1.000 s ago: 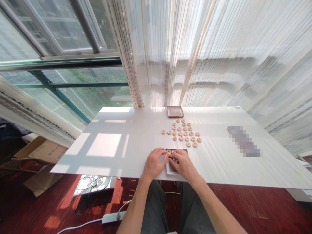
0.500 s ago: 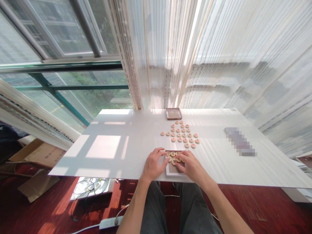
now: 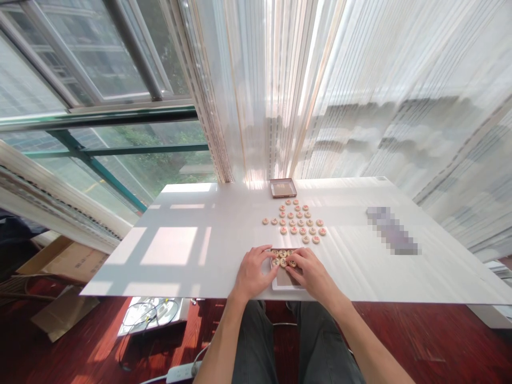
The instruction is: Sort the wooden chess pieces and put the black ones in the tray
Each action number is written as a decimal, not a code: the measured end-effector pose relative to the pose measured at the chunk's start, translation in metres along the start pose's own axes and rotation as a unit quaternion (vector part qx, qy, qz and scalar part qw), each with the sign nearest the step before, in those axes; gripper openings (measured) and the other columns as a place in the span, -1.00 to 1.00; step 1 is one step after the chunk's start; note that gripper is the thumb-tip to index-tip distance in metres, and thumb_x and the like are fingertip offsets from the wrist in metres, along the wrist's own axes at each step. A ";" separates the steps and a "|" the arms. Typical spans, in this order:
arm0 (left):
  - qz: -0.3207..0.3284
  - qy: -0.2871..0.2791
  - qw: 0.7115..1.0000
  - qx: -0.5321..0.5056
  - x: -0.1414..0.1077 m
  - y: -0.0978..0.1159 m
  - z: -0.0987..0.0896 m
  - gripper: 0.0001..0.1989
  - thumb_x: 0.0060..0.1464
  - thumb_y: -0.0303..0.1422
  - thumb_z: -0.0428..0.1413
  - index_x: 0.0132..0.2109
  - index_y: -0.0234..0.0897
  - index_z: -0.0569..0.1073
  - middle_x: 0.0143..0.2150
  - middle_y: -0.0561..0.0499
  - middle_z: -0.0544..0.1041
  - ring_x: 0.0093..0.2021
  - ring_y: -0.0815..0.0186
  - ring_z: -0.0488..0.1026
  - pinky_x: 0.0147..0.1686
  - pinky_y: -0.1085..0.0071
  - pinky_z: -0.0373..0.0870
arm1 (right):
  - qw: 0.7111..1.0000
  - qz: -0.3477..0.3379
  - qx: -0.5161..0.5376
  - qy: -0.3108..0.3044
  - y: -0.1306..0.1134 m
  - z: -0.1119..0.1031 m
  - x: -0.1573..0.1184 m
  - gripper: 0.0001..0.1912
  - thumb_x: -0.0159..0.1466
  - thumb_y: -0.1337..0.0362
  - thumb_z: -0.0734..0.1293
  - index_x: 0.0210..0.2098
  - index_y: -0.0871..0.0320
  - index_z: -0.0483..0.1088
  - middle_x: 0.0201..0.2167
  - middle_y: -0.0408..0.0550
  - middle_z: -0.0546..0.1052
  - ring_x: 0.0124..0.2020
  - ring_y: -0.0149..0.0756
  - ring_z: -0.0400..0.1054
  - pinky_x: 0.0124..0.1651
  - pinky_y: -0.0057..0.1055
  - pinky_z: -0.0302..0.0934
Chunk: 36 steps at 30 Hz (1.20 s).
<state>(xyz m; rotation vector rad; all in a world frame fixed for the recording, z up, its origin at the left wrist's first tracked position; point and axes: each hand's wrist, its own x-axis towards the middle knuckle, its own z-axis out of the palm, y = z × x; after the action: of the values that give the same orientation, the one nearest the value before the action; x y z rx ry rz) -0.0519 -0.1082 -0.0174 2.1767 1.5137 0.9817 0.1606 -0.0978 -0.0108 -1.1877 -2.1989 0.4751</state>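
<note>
Two rows of round pieces [image 3: 283, 254] in the shallow box [image 3: 282, 288] on the bench [image 3: 120, 272], left hand [image 3: 253, 271] with grip parted beside them, right hand [image 3: 311, 270] touching them, its grip unclear, where an uneven push could skew a row

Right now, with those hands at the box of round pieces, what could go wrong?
The open box sits close to the near edge of the table, so a bump might knock it off.
The left hand and right hand are right at the pieces in the box, so a clumsy nudge could muddle the rows.
The loose pieces lie just beyond, so a careless reach might scatter them.
</note>
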 end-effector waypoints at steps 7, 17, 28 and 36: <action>-0.027 0.001 0.999 -0.019 0.002 -0.003 0.002 -0.56 -0.01 -0.41 0.26 0.06 -0.12 0.44 0.08 -0.01 0.52 -0.06 0.19 0.48 0.03 0.18 0.38 | 0.999 0.016 -0.014 0.028 0.012 -0.015 -0.008 -0.84 0.30 0.35 0.37 -0.13 0.04 0.44 -0.18 -0.02 0.42 -0.09 -0.10 0.33 -0.03 -0.17 0.31; -0.047 0.006 0.999 -0.024 0.004 -0.003 0.003 -0.49 -0.06 -0.39 0.30 0.08 -0.08 0.44 -0.04 0.04 0.54 -0.10 0.22 0.47 0.01 0.24 0.37 | 0.998 0.018 -0.009 0.060 0.022 -0.005 -0.012 -0.83 0.28 0.35 0.39 -0.13 0.05 0.44 -0.18 -0.03 0.42 -0.09 -0.12 0.37 -0.01 -0.21 0.32; -0.092 -0.020 0.995 0.030 0.015 0.003 0.015 -0.36 -0.11 -0.21 0.36 0.15 -0.05 0.42 0.05 0.00 0.53 0.01 0.12 0.42 0.06 0.18 0.28 | 0.998 0.014 -0.006 0.066 0.026 -0.001 -0.010 -0.88 0.27 0.34 0.38 -0.18 0.07 0.46 -0.22 -0.04 0.43 -0.11 -0.14 0.38 -0.01 -0.20 0.32; -0.083 -0.018 0.996 -0.028 0.013 -0.003 0.009 -0.37 -0.08 -0.12 0.34 0.15 -0.11 0.42 0.08 -0.05 0.50 -0.04 0.14 0.46 0.09 0.10 0.34 | 0.995 0.019 0.077 0.061 0.030 -0.013 -0.015 -0.68 0.30 0.16 0.35 0.04 0.06 0.42 -0.04 0.02 0.43 -0.17 -0.21 0.44 -0.04 -0.18 0.38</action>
<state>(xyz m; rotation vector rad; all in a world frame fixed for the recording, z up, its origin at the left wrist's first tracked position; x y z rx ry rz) -0.0447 -0.0942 -0.0209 1.9831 1.6015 0.9145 0.1945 -0.0943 -0.0220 -1.1467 -2.0016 0.5630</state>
